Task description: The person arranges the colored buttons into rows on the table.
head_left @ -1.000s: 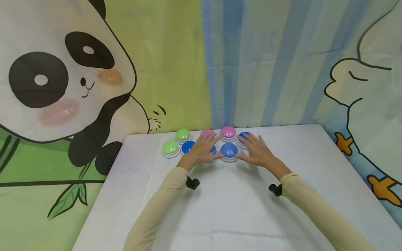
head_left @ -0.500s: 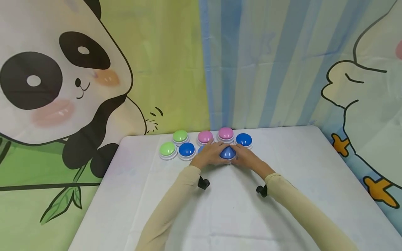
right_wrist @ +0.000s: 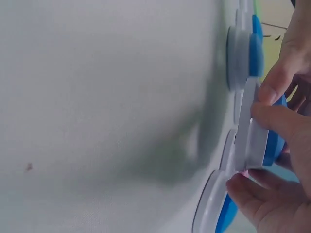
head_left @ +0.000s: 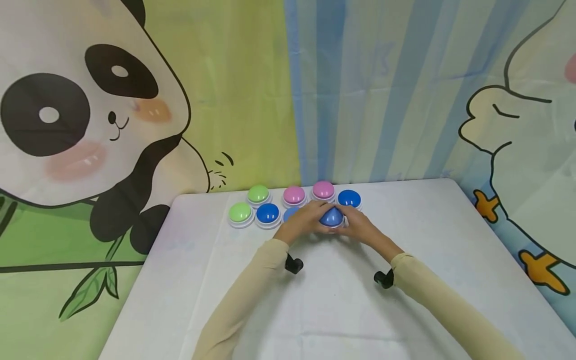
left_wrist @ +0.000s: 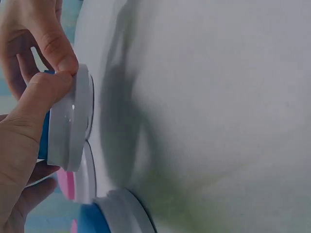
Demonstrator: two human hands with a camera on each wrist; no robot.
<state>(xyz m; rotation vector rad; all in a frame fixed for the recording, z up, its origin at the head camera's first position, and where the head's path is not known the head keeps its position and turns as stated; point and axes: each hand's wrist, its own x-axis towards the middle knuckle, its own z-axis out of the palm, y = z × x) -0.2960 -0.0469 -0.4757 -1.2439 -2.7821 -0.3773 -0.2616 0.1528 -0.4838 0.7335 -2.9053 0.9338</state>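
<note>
Both hands hold a blue dome push button point(head_left: 331, 217) with a white round base. The left hand point(head_left: 304, 220) grips its left side, and the right hand point(head_left: 361, 226) grips its right side. In the left wrist view the two thumbs meet at the near edge of the white base point(left_wrist: 68, 124), with fingers round the far side. The right wrist view shows that base point(right_wrist: 252, 141) slightly tilted and apparently raised off the table. Just left of it, a second blue button point(head_left: 290, 214) is partly hidden by the left hand.
Around the hands stand two green buttons point(head_left: 240, 212), another blue button point(head_left: 267, 213), two pink buttons point(head_left: 294, 195) and a blue one at the back right point(head_left: 349, 198). They stand on a white table point(head_left: 342, 310) before a cartoon-printed cloth point(head_left: 252, 100).
The hands, spread apart over the buttons one second ago, have come together and taken hold of the blue button. Since half a second ago it has shifted slightly right.
</note>
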